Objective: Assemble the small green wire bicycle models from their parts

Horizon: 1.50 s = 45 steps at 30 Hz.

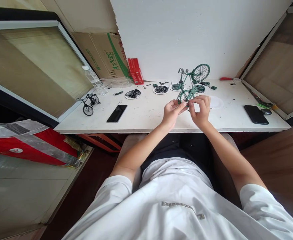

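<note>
A green model bicycle (187, 80) is held tilted on end above the white table (146, 116), one wheel up at the back right and the other low between my hands. My left hand (172, 112) pinches the lower wheel area from the left. From the right, my right hand (200, 108) has thumb and fingers closed on the same part, near the wheel's centre. The fingertips almost meet, and any small piece between them is too small to make out. Behind the bicycle lie green parts (201, 88) on pale discs.
A black model bicycle (88, 104) and a bottle (94, 80) stand at the left. Black parts (133, 93) lie on a disc behind a phone (116, 113). Another phone (256, 114) lies at the right. A red box (135, 71) leans at the back.
</note>
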{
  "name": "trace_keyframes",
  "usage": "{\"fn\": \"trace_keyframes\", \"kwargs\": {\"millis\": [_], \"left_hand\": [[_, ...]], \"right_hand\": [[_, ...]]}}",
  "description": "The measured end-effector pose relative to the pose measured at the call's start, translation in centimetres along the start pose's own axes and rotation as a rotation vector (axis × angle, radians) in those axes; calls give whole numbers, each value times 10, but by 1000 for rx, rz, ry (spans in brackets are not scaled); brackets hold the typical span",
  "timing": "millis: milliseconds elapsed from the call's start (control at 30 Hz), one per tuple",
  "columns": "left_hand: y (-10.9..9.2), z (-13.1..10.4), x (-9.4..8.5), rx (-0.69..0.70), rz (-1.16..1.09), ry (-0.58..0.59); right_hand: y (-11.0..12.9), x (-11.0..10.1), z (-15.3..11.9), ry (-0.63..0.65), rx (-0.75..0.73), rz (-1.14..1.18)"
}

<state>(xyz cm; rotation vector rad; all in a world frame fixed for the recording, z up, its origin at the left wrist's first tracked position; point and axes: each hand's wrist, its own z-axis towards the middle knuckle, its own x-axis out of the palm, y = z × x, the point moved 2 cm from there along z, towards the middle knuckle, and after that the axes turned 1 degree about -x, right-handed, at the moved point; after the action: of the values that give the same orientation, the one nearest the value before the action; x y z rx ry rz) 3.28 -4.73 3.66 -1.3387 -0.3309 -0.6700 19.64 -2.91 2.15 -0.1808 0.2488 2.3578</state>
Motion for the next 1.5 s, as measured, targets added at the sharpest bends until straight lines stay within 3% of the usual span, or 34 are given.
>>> {"fn": "trace_keyframes", "kwargs": {"millis": [500, 700, 1500], "left_hand": [[-2, 3, -3, -105, -7, 10], [-1, 4, -5, -60, 31, 50], [-4, 1, -1, -13, 45, -11]], "right_hand": [[-3, -1, -1, -13, -14, 34], [0, -2, 2, 22, 17, 19], [7, -3, 10, 28, 127, 94]]}}
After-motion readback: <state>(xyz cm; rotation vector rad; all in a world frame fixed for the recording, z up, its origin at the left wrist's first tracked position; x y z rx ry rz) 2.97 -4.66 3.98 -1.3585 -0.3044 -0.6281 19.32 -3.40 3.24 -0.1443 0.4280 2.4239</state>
